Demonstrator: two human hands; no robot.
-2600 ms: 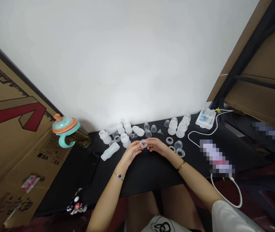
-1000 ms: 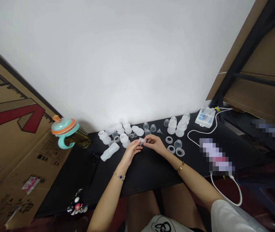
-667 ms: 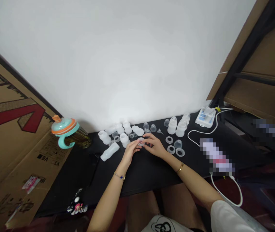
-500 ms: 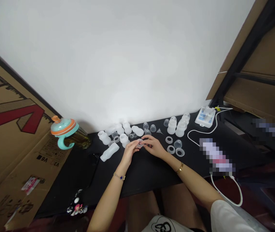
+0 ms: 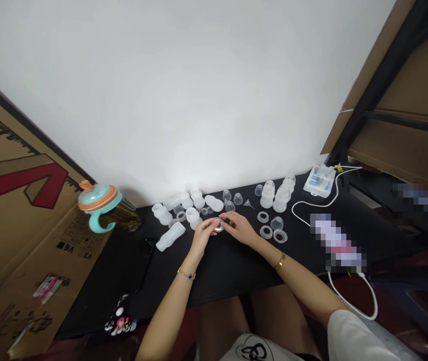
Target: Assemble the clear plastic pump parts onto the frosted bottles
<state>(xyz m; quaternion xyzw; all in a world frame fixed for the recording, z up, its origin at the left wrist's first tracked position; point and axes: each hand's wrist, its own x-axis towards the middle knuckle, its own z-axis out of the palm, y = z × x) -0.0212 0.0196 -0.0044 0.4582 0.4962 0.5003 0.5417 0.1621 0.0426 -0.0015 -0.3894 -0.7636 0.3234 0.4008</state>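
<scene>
A makeshift corner of a home, it seems: a flattened cardboard carton (image 5: 22, 200) at left, a white wall (image 5: 184, 90) behind, a black worktop (image 5: 232, 271) carrying a sippy cup (image 5: 97, 198) and baby-bottle parts (image 5: 193, 215).

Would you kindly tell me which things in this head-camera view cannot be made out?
Small clear part between the left hand and right hand: head view, fingers cover most of it.
Pixelated patch at right: head view, blur hides what it is.
Dark item beside the white bottle: head view, too small and dark.

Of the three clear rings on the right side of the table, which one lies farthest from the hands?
The rightmost ring, beyond the other two, farthest from the right hand.
</scene>
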